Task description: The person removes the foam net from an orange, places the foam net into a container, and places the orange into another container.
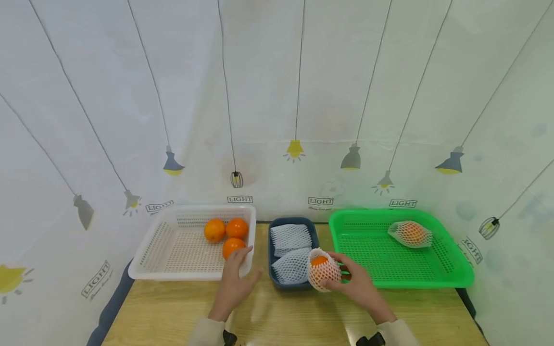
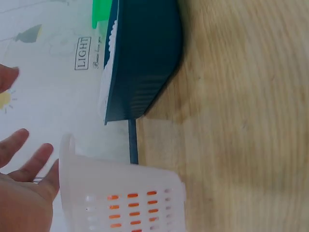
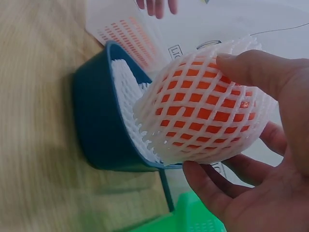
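Note:
My right hand [image 1: 358, 286] holds an orange in a white foam net sleeve [image 1: 323, 276], thumb on one side and fingers on the other. In the right wrist view the netting [image 3: 203, 111] wraps round the orange, which shows through the mesh. The wrapped orange is above the right front edge of a dark blue bin [image 1: 291, 287] holding folded foam net sleeves [image 1: 291, 239]. My left hand [image 1: 233, 283] is at the right front corner of a white basket [image 1: 173, 276], fingers spread and holding nothing. Several oranges [image 1: 214, 230] sit in that basket, the nearest partly behind my fingertips.
At the right stands a green basket [image 1: 359, 280] with one net-wrapped orange [image 1: 411, 234] near its back right. All three containers stand on a wooden table [image 1: 285, 317]. Behind them hangs a pale backdrop [image 1: 259, 96] printed with lamps.

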Demonstrator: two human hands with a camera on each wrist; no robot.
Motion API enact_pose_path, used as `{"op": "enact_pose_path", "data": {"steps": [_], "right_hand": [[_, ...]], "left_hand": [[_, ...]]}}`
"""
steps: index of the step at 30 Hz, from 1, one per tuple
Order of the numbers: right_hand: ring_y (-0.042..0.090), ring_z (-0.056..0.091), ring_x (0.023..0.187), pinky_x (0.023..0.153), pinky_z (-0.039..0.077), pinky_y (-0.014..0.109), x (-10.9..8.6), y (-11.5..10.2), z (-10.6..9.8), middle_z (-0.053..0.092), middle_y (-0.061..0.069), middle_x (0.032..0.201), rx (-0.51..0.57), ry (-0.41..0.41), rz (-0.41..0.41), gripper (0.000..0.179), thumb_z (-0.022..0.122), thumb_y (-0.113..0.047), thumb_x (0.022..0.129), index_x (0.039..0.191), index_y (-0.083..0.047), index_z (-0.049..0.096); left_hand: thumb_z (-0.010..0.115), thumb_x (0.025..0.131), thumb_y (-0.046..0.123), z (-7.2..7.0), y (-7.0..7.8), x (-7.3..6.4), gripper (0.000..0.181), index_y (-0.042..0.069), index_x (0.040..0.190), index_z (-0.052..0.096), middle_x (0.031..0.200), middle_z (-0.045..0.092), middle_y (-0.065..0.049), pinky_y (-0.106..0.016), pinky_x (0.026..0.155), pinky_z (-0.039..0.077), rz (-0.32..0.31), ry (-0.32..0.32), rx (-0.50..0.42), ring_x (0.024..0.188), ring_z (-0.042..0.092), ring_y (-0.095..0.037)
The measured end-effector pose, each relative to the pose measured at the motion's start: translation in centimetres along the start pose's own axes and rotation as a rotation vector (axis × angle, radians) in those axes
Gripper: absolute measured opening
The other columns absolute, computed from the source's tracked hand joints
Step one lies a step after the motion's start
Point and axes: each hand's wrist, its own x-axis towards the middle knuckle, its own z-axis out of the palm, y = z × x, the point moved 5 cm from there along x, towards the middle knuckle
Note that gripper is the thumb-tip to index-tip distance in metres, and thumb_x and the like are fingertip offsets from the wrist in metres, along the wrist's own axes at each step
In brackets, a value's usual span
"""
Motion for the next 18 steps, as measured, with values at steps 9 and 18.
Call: {"op": "enact_pose_path", "data": {"steps": [9,18], "right_hand": [[0.027,0.067,0.113,0.087,0.058,0.027,-1.0,1.7,3.3,0.063,0.018,0.134,0.117,0.049,0.029,0.069,0.088,-0.021,0.081,0.142,-0.017,0.057],[0.022,0.063,0.118,0.093,0.055,0.024,-2.1,3.0,4.5,0.066,0.013,0.130,0.221,0.151,0.036,0.068,0.089,-0.011,0.077,0.139,-0.012,0.060]], "left_hand": [[0.084,0.085,0.033,1.6,1.4,-2.4,0.068,0.027,0.146,0.055,0.146,0.058,-0.002,-0.049,0.109,0.050,0.105,0.019,-0.138,0.132,0.055,-0.025],[0.085,0.085,0.023,4.1,0.9,-4.1,0.066,0.027,0.144,0.056,0.142,0.062,-0.003,-0.049,0.107,0.052,0.086,-0.031,-0.257,0.131,0.059,-0.024]]}}
